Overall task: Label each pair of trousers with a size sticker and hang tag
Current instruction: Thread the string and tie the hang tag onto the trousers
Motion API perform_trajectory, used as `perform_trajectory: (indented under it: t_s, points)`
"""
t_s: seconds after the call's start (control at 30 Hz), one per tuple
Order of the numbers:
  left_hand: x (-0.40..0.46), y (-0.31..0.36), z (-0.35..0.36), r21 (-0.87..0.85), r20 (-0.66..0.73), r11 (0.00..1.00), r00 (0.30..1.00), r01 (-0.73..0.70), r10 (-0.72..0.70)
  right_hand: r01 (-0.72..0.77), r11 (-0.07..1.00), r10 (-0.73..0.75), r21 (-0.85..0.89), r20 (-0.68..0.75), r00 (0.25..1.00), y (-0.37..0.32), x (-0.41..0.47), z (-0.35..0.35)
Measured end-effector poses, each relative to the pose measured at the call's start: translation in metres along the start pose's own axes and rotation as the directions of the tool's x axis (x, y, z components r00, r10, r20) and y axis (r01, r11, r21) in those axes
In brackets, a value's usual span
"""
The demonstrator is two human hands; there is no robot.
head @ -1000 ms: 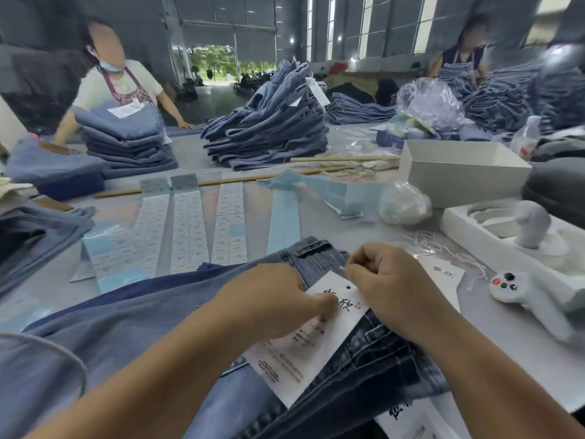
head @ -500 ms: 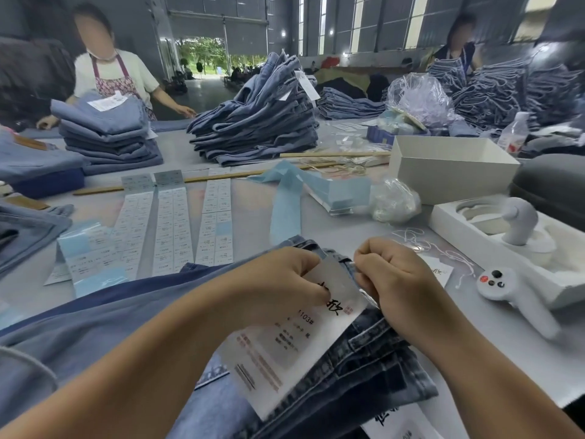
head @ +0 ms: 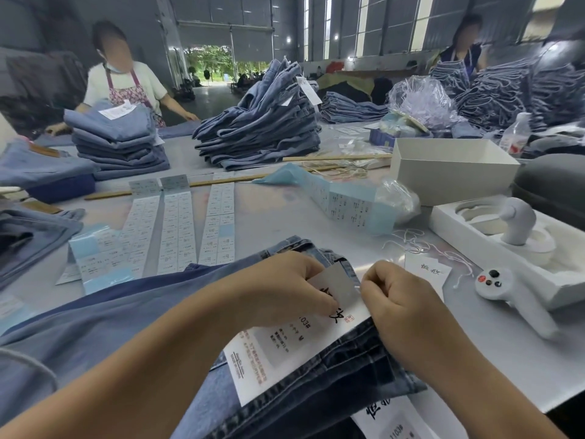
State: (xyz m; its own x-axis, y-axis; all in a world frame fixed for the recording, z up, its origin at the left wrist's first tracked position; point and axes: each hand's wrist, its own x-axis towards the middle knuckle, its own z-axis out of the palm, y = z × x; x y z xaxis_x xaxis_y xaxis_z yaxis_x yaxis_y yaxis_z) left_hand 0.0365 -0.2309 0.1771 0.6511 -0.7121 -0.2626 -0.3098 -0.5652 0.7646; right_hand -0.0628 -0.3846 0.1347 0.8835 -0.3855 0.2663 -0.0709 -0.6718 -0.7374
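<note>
A pair of blue denim trousers (head: 332, 384) lies across the near table edge, waistband to the right. On it rests a white hang tag (head: 285, 350) with black characters and small print. My left hand (head: 285, 286) pinches the tag's upper end against the waistband. My right hand (head: 399, 299) is curled just right of the tag's top and pinches its thin string, which is barely visible. Strips of size stickers (head: 177, 229) lie on the table beyond the trousers. A spare hang tag (head: 427, 270) with loose strings sits to the right.
Stacks of folded jeans (head: 262, 128) fill the far table. A white open box (head: 452, 169), a white tray (head: 474, 229) with a handle-shaped device, a white controller (head: 497, 283) and a blue sticker roll (head: 345, 204) lie right. Two people work across the table. Another tag (head: 389, 419) lies near the edge.
Both hands have kept hold at the tag's top. The tag's upper end has lifted and curled against the waistband, and my hands sit slightly closer together.
</note>
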Motion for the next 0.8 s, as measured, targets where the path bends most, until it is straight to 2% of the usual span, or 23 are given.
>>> perform_trajectory:
  t_s: [0.17, 0.33, 0.43, 0.53, 0.6, 0.7, 0.8]
  points:
    - [-0.007, 0.002, 0.001, 0.071, -0.067, 0.998, 0.998, -0.003, 0.008, 0.081, 0.997, -0.079, 0.018, -0.121, 0.99, 0.0, 0.002, 0.009]
    - [-0.009, 0.004, 0.01, 0.208, -0.221, 0.975, 0.967, -0.079, 0.125, 0.144, 0.986, -0.125, 0.081, -0.211, 0.97, -0.001, 0.008, 0.016]
    - [-0.008, 0.004, 0.008, 0.145, -0.133, 0.984, 0.984, -0.102, 0.121, 0.168, 0.977, -0.132, 0.131, -0.245, 0.96, -0.004, 0.013, 0.02]
    - [-0.012, 0.003, -0.004, -0.042, 0.002, 0.996, 0.997, -0.077, 0.077, 0.157, 0.972, -0.111, 0.175, -0.244, 0.963, -0.007, 0.02, 0.021]
    - [-0.014, -0.001, -0.009, -0.124, 0.008, 0.991, 0.999, -0.053, 0.054, 0.133, 0.962, -0.076, 0.237, -0.237, 0.969, -0.008, 0.025, 0.02]
    - [-0.01, -0.006, -0.008, 0.011, -0.171, 1.0, 0.985, -0.01, 0.012, 0.127, 0.957, -0.065, 0.261, -0.233, 0.97, -0.011, 0.03, 0.02]
    - [-0.008, -0.011, -0.003, 0.247, -0.393, 0.969, 0.914, 0.005, 0.096, 0.158, 0.954, -0.093, 0.256, -0.248, 0.964, -0.013, 0.03, 0.021]
